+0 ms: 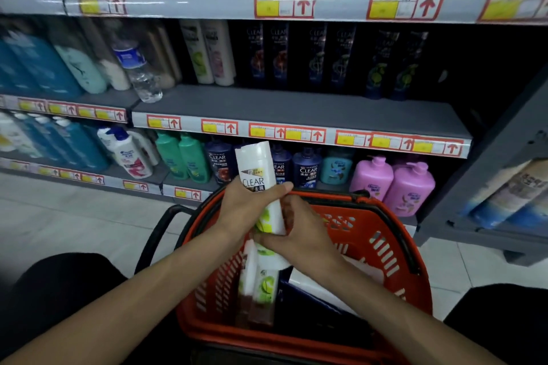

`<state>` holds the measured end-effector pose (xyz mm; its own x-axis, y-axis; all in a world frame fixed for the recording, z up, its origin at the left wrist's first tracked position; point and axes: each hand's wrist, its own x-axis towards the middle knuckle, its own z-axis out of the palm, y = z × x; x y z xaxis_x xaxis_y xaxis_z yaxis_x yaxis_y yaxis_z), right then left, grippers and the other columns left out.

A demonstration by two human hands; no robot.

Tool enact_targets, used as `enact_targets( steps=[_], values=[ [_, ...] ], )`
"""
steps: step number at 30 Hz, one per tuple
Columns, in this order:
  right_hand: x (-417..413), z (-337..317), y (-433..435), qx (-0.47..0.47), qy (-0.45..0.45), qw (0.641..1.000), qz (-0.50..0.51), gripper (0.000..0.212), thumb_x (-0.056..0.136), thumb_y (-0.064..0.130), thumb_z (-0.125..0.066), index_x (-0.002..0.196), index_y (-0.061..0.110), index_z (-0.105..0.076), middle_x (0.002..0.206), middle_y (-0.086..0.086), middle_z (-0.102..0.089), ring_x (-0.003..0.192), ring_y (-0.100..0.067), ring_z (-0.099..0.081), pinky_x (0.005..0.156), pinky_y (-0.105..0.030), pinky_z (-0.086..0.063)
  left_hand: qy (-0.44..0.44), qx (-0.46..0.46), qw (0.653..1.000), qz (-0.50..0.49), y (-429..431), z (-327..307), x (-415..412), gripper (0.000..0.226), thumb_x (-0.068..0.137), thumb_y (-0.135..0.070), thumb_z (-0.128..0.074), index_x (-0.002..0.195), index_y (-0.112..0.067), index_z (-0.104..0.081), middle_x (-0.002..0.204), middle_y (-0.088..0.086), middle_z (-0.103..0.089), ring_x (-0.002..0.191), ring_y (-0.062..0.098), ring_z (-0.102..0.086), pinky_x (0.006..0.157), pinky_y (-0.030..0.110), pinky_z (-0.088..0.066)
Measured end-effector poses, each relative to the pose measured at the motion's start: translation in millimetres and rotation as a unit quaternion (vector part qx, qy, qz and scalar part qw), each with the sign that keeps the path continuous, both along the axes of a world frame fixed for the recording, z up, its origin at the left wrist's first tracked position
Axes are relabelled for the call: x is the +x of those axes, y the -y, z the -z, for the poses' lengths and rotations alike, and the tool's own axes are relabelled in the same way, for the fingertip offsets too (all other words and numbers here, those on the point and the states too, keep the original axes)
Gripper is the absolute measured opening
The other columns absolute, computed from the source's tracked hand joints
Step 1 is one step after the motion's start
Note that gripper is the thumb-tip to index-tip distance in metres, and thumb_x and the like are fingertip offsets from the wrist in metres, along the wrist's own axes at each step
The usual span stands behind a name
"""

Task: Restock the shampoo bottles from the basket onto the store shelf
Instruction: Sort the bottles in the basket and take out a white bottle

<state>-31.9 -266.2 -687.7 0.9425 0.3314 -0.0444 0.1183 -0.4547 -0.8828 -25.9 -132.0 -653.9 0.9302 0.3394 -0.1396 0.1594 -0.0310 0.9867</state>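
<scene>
**A:** The bottle (257, 167) is up over the basket (388, 216), upright, with both hands on it!

**B:** The left hand (252, 204) wraps the middle, thumb across the label. The right hand (299, 228) curls round the lower end.

**A:** The other white bottles (264, 281) lie in the basket below, beside a dark bottle (314, 308).

**B:** Here's the risk, I'd say. The middle shelf (296, 109) has bare room in front, but the rows stand packed at the back. Push in too hard and the white pair (207, 50) could topple like dominoes.

**A:** A smooth bottle could also slip as one hand lets go, and drop straight back into the basket.
</scene>
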Motion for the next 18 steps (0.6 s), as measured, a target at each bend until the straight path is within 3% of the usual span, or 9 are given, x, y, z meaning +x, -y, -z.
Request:
enact_targets(
  steps=[2,6,9,12,15,18],
  values=[
    [-1.0,0.6,0.3,-0.023,0.04,0.999,0.015,0.068,0.065,0.049,-0.085,0.123,0.034,-0.054,0.112,0.011,-0.059,0.102,-0.007,-0.06,0.084,-0.037,-0.055,-0.018,-0.036,0.999,0.007,4.6,-5.6,0.9,0.036,0.074,-0.021,-0.092,0.102,-0.008,-0.073,0.088,0.005,-0.08,0.078,0.014,-0.076,0.067,0.027,-0.062],
    [3.3,1.4,4.9,-0.098,0.084,0.991,0.038,0.068,0.069,0.046,-0.085,0.127,0.032,-0.054,0.113,0.01,-0.049,0.103,-0.012,-0.056,0.085,-0.03,-0.051,-0.038,-0.077,0.996,-0.011,11.0,-1.0,3.7,0.033,0.073,-0.019,-0.093,0.1,-0.008,-0.078,0.09,0.008,-0.08,0.088,0.027,-0.078,0.078,0.041,-0.065],
    [8.7,4.8,6.4,-0.122,0.107,0.986,0.039,0.068,0.07,0.044,-0.084,0.129,0.033,-0.051,0.114,0.01,-0.05,0.106,-0.011,-0.052,0.073,-0.016,-0.042,-0.057,-0.1,0.993,0.007,12.5,-4.8,7.9,0.029,0.075,-0.021,-0.091,0.1,-0.011,-0.08,0.09,0.007,-0.081,0.082,0.025,-0.078,0.067,0.033,-0.064],
    [10.5,2.9,6.3,-0.118,0.109,0.985,0.062,0.07,0.067,0.046,-0.085,0.127,0.034,-0.051,0.112,0.011,-0.046,0.104,-0.011,-0.05,0.077,-0.023,-0.046,-0.071,-0.102,0.992,0.024,11.5,-12.0,10.5,0.027,0.077,-0.024,-0.089,0.1,-0.013,-0.08,0.086,0.005,-0.081,0.075,0.02,-0.078,0.056,0.028,-0.06],
    [19.5,-3.6,7.4,-0.129,0.101,0.984,0.07,0.066,0.062,0.049,-0.089,0.118,0.033,-0.058,0.101,0.011,-0.049,0.102,-0.012,-0.044,0.081,-0.029,-0.046,-0.08,-0.086,0.993,0.028,12.1,-16.9,10.6,0.028,0.081,-0.031,-0.086,0.102,-0.014,-0.079,0.086,0.004,-0.081,0.076,0.019,-0.078,0.062,0.036,-0.064],
    [29.1,-18.1,11.3,-0.064,0.035,0.997,0.04,0.048,0.059,0.037,-0.093,0.098,0.037,-0.066,0.089,0.02,-0.062,0.099,-0.012,-0.053,0.078,-0.032,-0.051,-0.057,-0.101,0.993,0.032,9.1,-21.3,6.6,0.028,0.09,-0.041,-0.074,0.103,-0.016,-0.078,0.089,0.003,-0.081,0.081,0.019,-0.079,0.062,0.031,-0.061]
  ],
)
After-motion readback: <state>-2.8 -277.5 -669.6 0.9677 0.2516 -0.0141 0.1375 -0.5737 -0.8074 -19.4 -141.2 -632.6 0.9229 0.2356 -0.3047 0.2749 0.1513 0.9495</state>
